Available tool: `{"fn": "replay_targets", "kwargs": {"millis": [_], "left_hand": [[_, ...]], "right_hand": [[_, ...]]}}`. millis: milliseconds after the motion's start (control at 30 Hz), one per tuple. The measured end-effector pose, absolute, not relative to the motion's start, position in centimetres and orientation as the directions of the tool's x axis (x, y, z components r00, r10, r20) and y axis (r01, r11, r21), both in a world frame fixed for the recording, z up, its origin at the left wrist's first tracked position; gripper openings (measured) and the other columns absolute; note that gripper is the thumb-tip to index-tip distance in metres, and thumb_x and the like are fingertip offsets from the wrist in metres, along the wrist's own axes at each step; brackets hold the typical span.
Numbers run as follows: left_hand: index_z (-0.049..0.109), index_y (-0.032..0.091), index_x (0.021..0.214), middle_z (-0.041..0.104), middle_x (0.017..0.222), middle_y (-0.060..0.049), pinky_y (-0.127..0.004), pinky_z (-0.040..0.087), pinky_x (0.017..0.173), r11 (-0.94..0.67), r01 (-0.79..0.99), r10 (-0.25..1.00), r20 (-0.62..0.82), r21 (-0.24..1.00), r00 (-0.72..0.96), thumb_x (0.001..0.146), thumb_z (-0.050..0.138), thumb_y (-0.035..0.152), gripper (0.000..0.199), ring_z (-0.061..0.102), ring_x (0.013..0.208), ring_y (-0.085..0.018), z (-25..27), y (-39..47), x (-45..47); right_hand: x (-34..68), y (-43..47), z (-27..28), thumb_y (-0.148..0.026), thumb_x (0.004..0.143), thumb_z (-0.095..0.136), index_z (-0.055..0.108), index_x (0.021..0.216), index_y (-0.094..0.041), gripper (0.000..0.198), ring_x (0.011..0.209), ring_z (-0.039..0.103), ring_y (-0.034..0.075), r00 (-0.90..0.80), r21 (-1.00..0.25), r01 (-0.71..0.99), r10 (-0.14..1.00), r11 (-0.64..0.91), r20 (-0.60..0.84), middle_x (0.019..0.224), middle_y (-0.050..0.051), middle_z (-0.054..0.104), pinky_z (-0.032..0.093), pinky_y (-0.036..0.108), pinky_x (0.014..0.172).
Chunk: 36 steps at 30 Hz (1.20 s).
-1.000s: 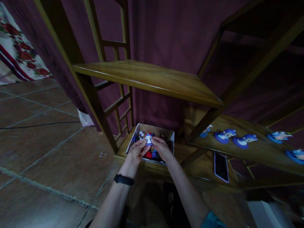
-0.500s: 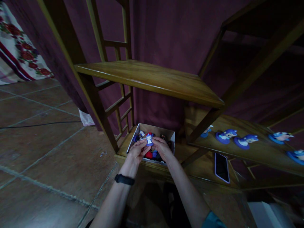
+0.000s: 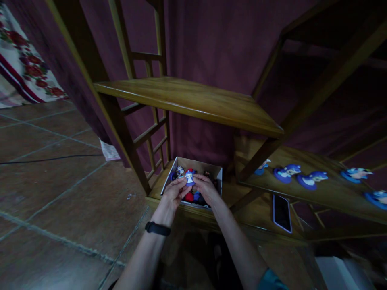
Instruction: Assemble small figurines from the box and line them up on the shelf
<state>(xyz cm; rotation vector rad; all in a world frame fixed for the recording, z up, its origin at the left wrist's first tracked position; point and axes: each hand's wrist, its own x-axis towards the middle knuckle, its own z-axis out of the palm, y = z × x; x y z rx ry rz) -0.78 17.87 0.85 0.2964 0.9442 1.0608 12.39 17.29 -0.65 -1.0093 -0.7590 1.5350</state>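
A wooden shelf unit (image 3: 187,100) fills most of my remote view. On its lowest board I see an open box (image 3: 207,165) of small items (image 3: 189,197). Above it are my left hand (image 3: 175,190) and right hand (image 3: 206,188). A phone (image 3: 282,213) lies to their right, below a raised board bearing blue and purple figurines (image 3: 287,172). Smallest, one purple-and-white figurine (image 3: 189,177) is pinched between both hands' fingertips, over the box.

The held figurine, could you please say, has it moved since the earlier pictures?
No; the held figurine shows no clear shift against the box below.
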Motion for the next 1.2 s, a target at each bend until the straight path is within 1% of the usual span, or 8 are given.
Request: {"fn": "replay_targets", "kwargs": {"millis": [133, 333, 467, 633, 900, 1067, 1133, 1200], "left_hand": [[0.062, 0.012, 0.076, 0.065, 0.064, -0.004, -0.022, 0.056, 0.058, 0.489, -0.617, 0.845, -0.511, 0.616, 0.159, 0.073, 0.059, 0.001, 0.011, 0.062, 0.054, -0.01, 1.01, 17.74, -0.66], [0.062, 0.012, 0.076, 0.065, 0.064, -0.003, -0.021, 0.056, 0.058, 0.487, -0.628, 0.843, -0.514, 0.607, 0.158, 0.074, 0.059, 0.003, 0.01, 0.062, 0.055, -0.009, 0.86, 17.85, -0.54], [0.062, 0.012, 0.076, 0.065, 0.065, -0.004, -0.021, 0.056, 0.057, 0.489, -0.643, 0.838, -0.521, 0.589, 0.161, 0.075, 0.058, 0.003, 0.01, 0.062, 0.055, -0.01, 0.77, 17.92, -0.52], [0.061, 0.012, 0.078, 0.065, 0.066, -0.004, -0.023, 0.057, 0.058, 0.493, -0.668, 0.828, -0.538, 0.557, 0.162, 0.074, 0.06, 0.004, 0.009, 0.063, 0.056, -0.011, 0.8, 17.88, -0.5], [0.061, 0.01, 0.078, 0.065, 0.067, -0.006, -0.023, 0.056, 0.059, 0.49, -0.643, 0.846, -0.5, 0.589, 0.187, 0.075, 0.056, 0.001, 0.011, 0.064, 0.057, -0.011, 0.33, 18.02, -0.63], [0.061, 0.01, 0.079, 0.065, 0.067, -0.005, -0.023, 0.056, 0.059, 0.484, -0.65, 0.85, -0.492, 0.586, 0.19, 0.076, 0.056, 0.001, 0.011, 0.063, 0.057, -0.011, 0.53, 17.92, -0.49], [0.061, 0.011, 0.078, 0.065, 0.067, -0.005, -0.023, 0.056, 0.059, 0.483, -0.658, 0.851, -0.486, 0.577, 0.198, 0.076, 0.056, 0.001, 0.011, 0.063, 0.057, -0.011, 0.73, 17.77, -0.39], [0.061, 0.011, 0.078, 0.065, 0.067, -0.004, -0.022, 0.056, 0.06, 0.485, -0.665, 0.849, -0.49, 0.568, 0.199, 0.075, 0.056, 0.001, 0.012, 0.063, 0.057, -0.01, 0.95, 17.62, -0.3]], "right_hand": [[12.09, 17.27, -0.73, -0.038, 0.059, 0.073, 0.065, 0.081, -0.018, 0.032, 0.074, 0.061, 0.015, -0.042, -0.883, -0.431, 0.982, -0.185, -0.185, 0.082, 0.003, 0.066, 0.049, 0.029, 0.071], [11.68, 17.22, -0.15, -0.038, 0.055, 0.074, 0.063, 0.08, -0.017, 0.034, 0.069, 0.061, 0.015, 0.012, -0.882, -0.422, 0.972, -0.208, -0.235, 0.076, 0.002, 0.067, 0.049, 0.028, 0.067], [11.73, 17.2, 0.03, -0.037, 0.054, 0.075, 0.063, 0.081, -0.017, 0.036, 0.07, 0.062, 0.015, 0.033, -0.881, -0.419, 0.966, -0.219, -0.256, 0.078, 0.003, 0.067, 0.049, 0.029, 0.068], [12.08, 17.26, -0.15, -0.037, 0.055, 0.075, 0.064, 0.082, -0.017, 0.035, 0.074, 0.063, 0.016, 0.005, -0.884, -0.408, 0.968, -0.227, -0.25, 0.083, 0.004, 0.068, 0.049, 0.03, 0.071], [12.27, 17.35, -0.68, -0.037, 0.056, 0.074, 0.064, 0.082, -0.018, 0.033, 0.072, 0.061, 0.014, -0.009, -0.888, -0.414, 0.977, -0.199, -0.214, 0.081, 0.002, 0.066, 0.049, 0.027, 0.068], [12.01, 17.47, -0.78, -0.037, 0.055, 0.074, 0.063, 0.082, -0.018, 0.034, 0.073, 0.061, 0.015, 0.044, -0.888, -0.411, 0.968, -0.209, -0.248, 0.08, 0.002, 0.066, 0.049, 0.029, 0.069], [11.88, 17.45, -0.58, -0.037, 0.055, 0.073, 0.063, 0.081, -0.019, 0.032, 0.072, 0.06, 0.016, 0.08, -0.902, -0.38, 0.964, -0.206, -0.254, 0.079, 0.001, 0.066, 0.048, 0.029, 0.067], [11.82, 17.36, -0.3, -0.036, 0.057, 0.071, 0.064, 0.079, -0.02, 0.028, 0.072, 0.06, 0.016, 0.095, -0.924, -0.334, 0.969, -0.185, -0.228, 0.078, 0.0, 0.066, 0.047, 0.027, 0.066]]}}
